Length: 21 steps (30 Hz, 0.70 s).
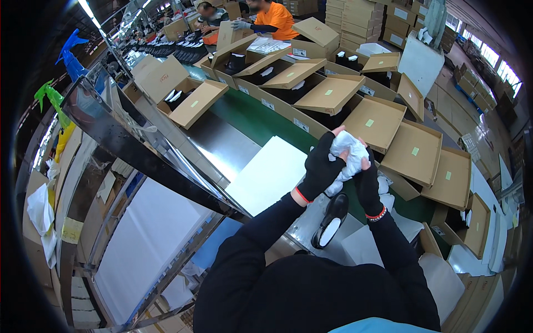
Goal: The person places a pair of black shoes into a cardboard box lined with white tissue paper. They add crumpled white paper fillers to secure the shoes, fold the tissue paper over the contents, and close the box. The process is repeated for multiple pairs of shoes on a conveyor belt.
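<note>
A: In the head view, what do the hands have?
B: One wad of crumpled white paper (pixel 351 150), above the table, just left of the near boxes. The left hand (pixel 322 165) and right hand (pixel 366 180), both in black gloves, press it between them, fingertips bare.

A: Count the rest for me.
B: One black shoe (pixel 332 217) lies on the near side of the hands, with white in its opening. I make it at least six green stickers (pixel 370 123), on the open lids of brown boxes. Two people are at the far side, one in an orange top (pixel 276 23).

A: Edges and room?
B: Left of the hands, white sheets (pixel 270 172) lie flat; beyond them shiny metal (pixel 227 145) shows, then a green strip (pixel 247 110) along the box row. A dark metal rail (pixel 150 164) bounds the left. On the right, boxes crowd close to the right hand.

A: Any writing?
B: White printed labels (pixel 301 125) on the box sides, and small reddish print on several lids. The lettering on the labels is too small to make out.
</note>
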Each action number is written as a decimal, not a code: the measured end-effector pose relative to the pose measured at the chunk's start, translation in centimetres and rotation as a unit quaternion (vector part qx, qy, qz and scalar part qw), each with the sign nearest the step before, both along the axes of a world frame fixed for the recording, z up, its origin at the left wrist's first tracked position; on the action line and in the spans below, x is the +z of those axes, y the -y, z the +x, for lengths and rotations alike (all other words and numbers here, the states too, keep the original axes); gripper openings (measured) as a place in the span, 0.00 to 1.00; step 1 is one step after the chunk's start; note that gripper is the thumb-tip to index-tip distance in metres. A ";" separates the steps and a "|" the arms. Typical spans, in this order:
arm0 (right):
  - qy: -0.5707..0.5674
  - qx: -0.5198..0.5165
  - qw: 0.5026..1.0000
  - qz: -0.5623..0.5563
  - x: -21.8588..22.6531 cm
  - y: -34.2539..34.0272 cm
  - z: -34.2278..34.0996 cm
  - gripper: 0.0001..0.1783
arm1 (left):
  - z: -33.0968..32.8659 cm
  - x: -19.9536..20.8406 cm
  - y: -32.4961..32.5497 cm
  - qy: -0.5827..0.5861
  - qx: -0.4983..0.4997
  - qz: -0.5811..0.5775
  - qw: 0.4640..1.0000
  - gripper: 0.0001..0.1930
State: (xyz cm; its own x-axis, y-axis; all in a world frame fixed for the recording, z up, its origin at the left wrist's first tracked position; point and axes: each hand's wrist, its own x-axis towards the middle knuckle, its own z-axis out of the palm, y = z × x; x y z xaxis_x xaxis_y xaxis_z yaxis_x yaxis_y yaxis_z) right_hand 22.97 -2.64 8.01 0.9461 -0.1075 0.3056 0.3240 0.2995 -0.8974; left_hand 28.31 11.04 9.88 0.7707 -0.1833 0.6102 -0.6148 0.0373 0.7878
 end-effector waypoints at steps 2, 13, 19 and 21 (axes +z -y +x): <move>0.005 -0.024 0.999 -0.046 0.1 -0.3 -0.4 0.30 | -0.3 0.3 0.0 0.032 0.031 0.015 0.999 0.26; -0.057 -0.086 0.990 -0.095 -0.7 -0.7 -1.9 0.23 | -1.3 0.3 -0.7 0.113 0.067 0.070 0.989 0.28; -0.023 -0.103 0.990 -0.090 0.1 -1.4 -2.4 0.20 | -2.0 1.0 -1.2 0.125 0.063 0.060 0.988 0.26; -0.037 -0.092 0.991 -0.086 0.1 -1.0 -2.8 0.20 | -2.8 1.5 -1.6 0.111 0.037 0.051 0.992 0.24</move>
